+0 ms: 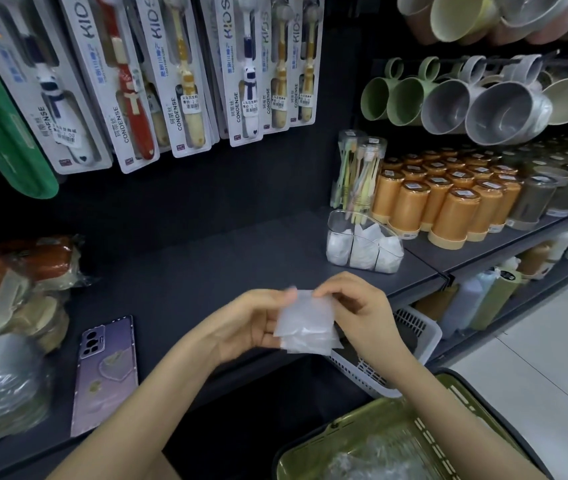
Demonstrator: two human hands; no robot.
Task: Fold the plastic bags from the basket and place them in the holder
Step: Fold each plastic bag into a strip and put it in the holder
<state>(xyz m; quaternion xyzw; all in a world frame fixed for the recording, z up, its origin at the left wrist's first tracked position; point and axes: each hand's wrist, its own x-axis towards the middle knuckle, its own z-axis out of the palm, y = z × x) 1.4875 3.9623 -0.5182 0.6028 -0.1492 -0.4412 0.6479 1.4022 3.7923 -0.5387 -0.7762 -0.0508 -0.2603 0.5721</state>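
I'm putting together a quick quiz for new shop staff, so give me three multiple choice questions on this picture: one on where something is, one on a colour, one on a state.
1. Where does the clear holder stand?
A) on the dark shelf beside the orange cups
B) hanging from a hook
C) on the floor

2. What colour is the basket at the bottom right?
A) red
B) green
C) blue

3. What state is the plastic bag in?
A) spread flat on the shelf
B) folded small, held by the left hand and right hand
C) tucked in the holder

Answers:
1 A, it stands on the shelf next to the cups.
2 B, its rim is green.
3 B, both hands pinch it above the shelf.
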